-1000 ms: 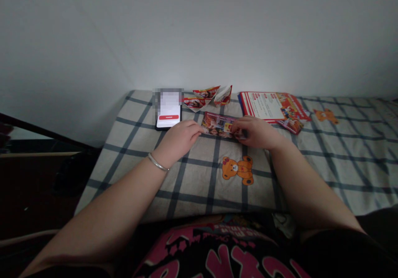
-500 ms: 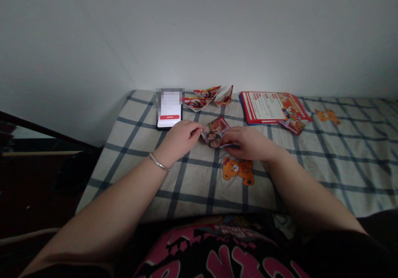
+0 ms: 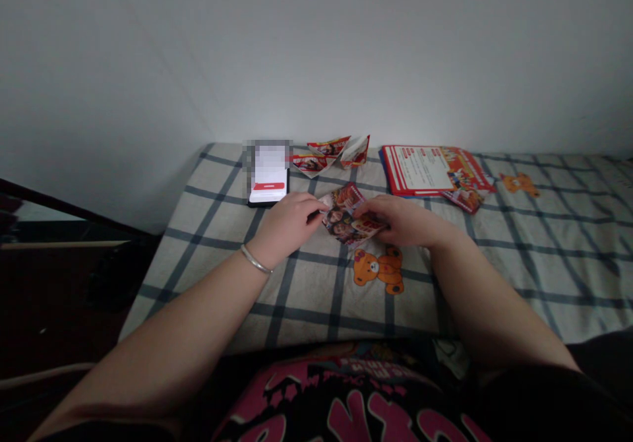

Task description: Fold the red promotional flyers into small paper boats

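Between my hands is a small printed paper sheet (image 3: 341, 214), red with pictures on it, turned at an angle just above the checked cloth. My left hand (image 3: 294, 221), with a silver bangle at the wrist, pinches its left corner. On the other side, my right hand (image 3: 400, 221) grips the paper's right edge between thumb and fingers. Some of that edge is hidden by the fingers. Below the paper, an orange bear print (image 3: 378, 270) shows on the cloth.
A phone (image 3: 268, 194) with a lit screen lies beyond my left hand. Folded red-and-white papers (image 3: 321, 155) stand by the wall. To the right are a stack of printed leaflets (image 3: 420, 170) and a small folded paper (image 3: 465, 200). Checked cloth (image 3: 198, 257) covers the surface.
The paper has opened out wider, showing more of its printed face. My right hand has shifted slightly right and away from me, still on its edge. My left hand has barely moved.
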Demonstrator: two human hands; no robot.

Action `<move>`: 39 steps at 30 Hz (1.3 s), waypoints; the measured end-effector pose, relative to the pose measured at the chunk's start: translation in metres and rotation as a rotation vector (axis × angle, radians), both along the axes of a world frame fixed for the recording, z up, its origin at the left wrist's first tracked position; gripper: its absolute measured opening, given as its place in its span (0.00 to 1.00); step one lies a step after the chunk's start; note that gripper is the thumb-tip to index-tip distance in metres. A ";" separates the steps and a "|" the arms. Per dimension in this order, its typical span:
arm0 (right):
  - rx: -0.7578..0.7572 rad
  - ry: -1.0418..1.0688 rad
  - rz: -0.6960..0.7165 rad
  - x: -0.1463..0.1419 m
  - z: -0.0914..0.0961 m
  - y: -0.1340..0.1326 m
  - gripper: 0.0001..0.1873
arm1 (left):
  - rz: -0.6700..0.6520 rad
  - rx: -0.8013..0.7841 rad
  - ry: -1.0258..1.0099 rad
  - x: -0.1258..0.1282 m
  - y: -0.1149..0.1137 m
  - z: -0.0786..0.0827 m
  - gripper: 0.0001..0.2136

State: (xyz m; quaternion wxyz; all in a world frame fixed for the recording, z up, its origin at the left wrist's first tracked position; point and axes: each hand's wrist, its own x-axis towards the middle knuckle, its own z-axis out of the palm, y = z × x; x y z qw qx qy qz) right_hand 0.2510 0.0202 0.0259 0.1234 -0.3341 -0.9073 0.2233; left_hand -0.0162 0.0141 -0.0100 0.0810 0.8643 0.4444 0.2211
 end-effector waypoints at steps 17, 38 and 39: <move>-0.185 0.173 -0.050 -0.013 -0.003 -0.009 0.10 | -0.042 -0.252 -0.406 0.006 -0.005 0.001 0.10; 0.065 0.393 -0.360 -0.027 -0.028 -0.002 0.04 | -0.026 -0.467 -0.693 0.008 -0.003 -0.006 0.10; 0.061 0.401 -0.362 -0.027 -0.029 -0.002 0.03 | -0.016 -0.446 -0.675 0.007 -0.004 -0.005 0.10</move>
